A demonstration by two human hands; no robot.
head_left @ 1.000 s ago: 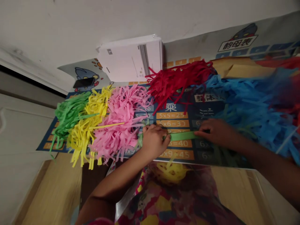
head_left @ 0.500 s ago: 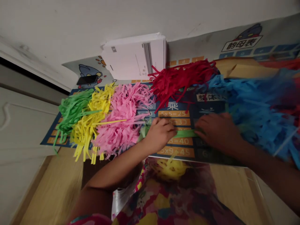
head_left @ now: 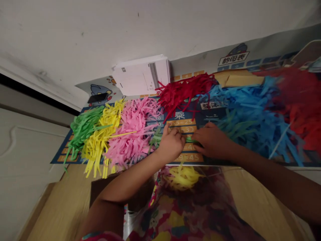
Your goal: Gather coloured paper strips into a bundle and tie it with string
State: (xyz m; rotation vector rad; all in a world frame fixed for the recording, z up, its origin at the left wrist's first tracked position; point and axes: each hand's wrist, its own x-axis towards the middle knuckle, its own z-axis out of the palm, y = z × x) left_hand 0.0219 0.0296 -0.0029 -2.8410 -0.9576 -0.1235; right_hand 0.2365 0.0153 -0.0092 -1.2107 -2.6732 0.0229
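My left hand (head_left: 172, 143) and my right hand (head_left: 212, 140) are close together over the printed chart (head_left: 184, 158) on the table. Their fingers are closed on a green fringed paper strip (head_left: 188, 139), whose middle shows as a short twisted band between them. Loose green fringe spreads left of my left hand and, beyond my right hand, lies over blue fringed paper (head_left: 263, 113). Pink fringed paper (head_left: 134, 130) lies just left of my left hand. Behind both hands sits a dark red fringed bundle (head_left: 187, 92). My fingertips are partly hidden.
Yellow fringe (head_left: 100, 137) and green fringe (head_left: 86, 125) lie at the left end. A white box-like stack (head_left: 142, 77) stands against the wall. Brown paper (head_left: 238, 79) and bright red fringe (head_left: 306, 117) are at the right. Yellow strips (head_left: 183, 177) show below the table edge.
My right hand has moved left toward my left hand, shortening the visible green band between them. The view has shifted, showing more red fringe at the right.
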